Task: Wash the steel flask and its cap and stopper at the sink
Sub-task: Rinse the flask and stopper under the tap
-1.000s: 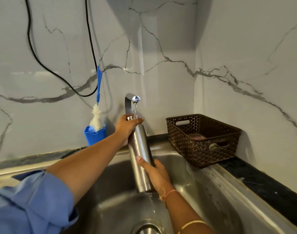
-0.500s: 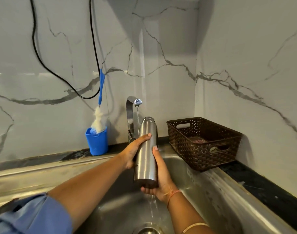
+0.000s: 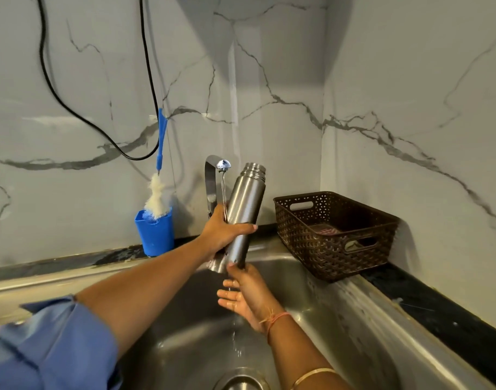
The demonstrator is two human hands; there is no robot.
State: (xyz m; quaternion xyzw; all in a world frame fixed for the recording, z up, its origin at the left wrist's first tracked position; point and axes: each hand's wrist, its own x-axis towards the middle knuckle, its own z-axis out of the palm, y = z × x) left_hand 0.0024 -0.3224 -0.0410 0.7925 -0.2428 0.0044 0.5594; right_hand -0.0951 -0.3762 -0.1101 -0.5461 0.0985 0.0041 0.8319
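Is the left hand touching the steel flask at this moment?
Touching. The head view shows the left hand wrapped round the middle of the steel flask.
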